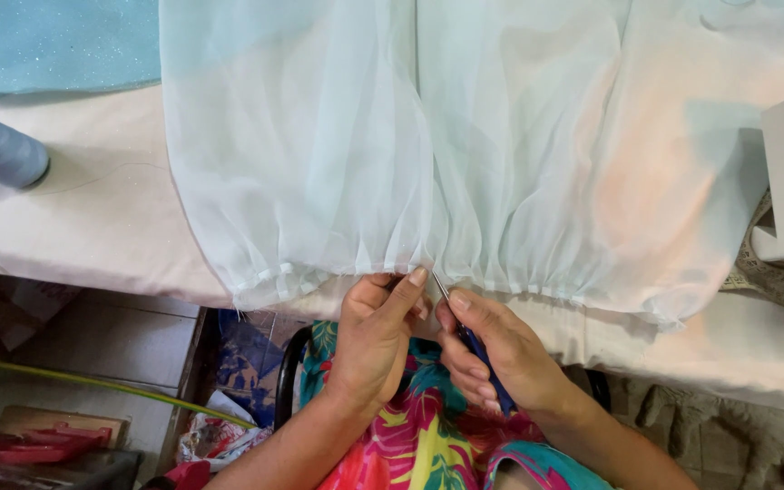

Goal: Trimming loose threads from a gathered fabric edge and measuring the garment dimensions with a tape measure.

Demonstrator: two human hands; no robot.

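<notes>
From the head camera, a sheer pale-mint fabric (501, 145) — thin, softly pleated, gathered into fine folds along its near hem — lay spread over the cream-covered surface (111, 227), its hem hanging at the front edge. The left hand (374, 340) pinched that gathered hem between curled fingers (415, 279), while the right hand (501, 349) was clenched round a slim blue-handled tool (481, 354) — its thin metal tip touched the hem just beside the left fingertips.
</notes>
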